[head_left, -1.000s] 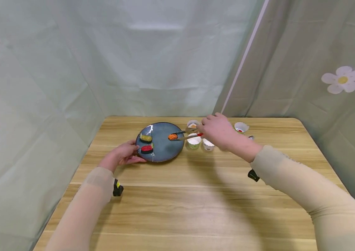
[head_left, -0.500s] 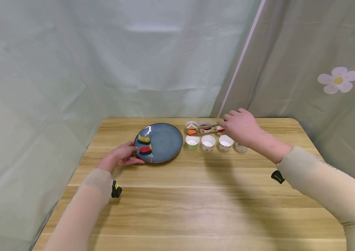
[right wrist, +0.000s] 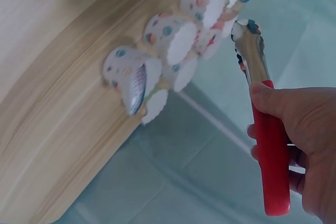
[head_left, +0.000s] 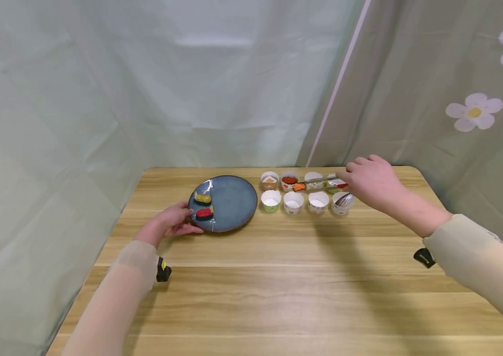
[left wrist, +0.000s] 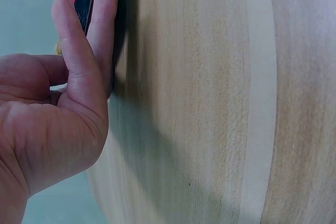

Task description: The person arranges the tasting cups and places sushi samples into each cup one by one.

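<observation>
My left hand (head_left: 173,220) grips the left rim of a dark blue round plate (head_left: 235,202), fingers under its edge. On the plate lie a yellow-topped sushi piece (head_left: 203,199) and a red-topped sushi piece (head_left: 204,213). My right hand (head_left: 373,180) holds red-handled tongs (right wrist: 272,150) above the back right of the table. Between the tong tips is an orange sushi piece (head_left: 298,187), over the paper cups. In the left wrist view, fingers reach along the plate's edge, close over the wood.
Several paper cups stand in two rows right of the plate, among them a green-based cup (head_left: 271,202). A back cup (head_left: 290,182) holds orange-red bits; a silvery fish-like piece (head_left: 344,200) sticks out of the right front cup (head_left: 339,209). Behind the wooden table (head_left: 251,287) hang pale curtains (head_left: 233,89).
My right hand has carried the tongs and the orange sushi piece rightward, off the plate and over the cups. My left hand keeps hold of the plate. More cups are uncovered.
</observation>
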`<state>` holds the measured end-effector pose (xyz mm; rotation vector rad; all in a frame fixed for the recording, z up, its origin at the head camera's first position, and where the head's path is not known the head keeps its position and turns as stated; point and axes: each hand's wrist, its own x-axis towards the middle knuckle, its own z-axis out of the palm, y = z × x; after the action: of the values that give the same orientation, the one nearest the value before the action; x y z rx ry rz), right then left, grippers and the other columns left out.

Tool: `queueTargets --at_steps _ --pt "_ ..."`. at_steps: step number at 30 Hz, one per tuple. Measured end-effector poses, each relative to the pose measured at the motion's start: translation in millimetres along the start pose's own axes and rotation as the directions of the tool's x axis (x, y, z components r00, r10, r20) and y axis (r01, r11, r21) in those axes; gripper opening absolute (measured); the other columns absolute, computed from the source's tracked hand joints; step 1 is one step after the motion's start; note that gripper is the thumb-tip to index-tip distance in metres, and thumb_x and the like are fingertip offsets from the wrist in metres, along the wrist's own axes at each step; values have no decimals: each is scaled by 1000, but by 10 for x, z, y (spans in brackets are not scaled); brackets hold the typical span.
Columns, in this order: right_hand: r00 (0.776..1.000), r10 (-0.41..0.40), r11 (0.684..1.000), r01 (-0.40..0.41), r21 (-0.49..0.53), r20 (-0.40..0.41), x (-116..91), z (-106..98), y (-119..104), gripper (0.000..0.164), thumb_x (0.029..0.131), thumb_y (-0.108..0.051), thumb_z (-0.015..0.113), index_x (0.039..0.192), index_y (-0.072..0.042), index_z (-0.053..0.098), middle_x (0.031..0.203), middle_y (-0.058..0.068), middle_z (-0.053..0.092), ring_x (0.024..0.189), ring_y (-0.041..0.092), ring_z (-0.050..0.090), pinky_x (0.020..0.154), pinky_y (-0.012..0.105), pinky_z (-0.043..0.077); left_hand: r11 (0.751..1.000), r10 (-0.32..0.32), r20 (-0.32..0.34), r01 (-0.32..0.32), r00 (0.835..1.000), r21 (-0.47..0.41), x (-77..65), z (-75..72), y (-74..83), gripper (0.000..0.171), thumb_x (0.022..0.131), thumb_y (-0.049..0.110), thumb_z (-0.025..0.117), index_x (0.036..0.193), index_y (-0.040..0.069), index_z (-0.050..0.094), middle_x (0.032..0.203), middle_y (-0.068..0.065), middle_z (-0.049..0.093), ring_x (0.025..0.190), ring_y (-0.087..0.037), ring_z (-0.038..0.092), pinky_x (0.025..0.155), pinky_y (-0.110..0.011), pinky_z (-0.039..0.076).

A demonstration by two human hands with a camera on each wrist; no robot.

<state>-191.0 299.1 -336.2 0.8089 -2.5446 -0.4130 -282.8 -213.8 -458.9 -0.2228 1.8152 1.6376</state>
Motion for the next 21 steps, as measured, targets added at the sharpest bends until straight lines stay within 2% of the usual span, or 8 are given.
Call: queueTargets --at_steps 10,21 --pt "998 11 1000 -10 -19 58 -174 8 198 26 76 -23 90 91 -17 70 74 1 58 71 25 56 59 39 38 1000 -11 -3 11 1000 -19 -39 -27 -1 58 114 18 27 165 20 -1 137 -31 49 87 -31 76 72 -29 62" --pt "987 -38 994 53 -94 155 -88 75 166 24 78 -23 88 94 -14 71 83 4 63 78 29 57 65 42 41 999 4 1 -4 1000 -36 -47 -14 -16 56 114 17 26 165 17 3 134 -29 48 85 -33 76 73 -30 62"
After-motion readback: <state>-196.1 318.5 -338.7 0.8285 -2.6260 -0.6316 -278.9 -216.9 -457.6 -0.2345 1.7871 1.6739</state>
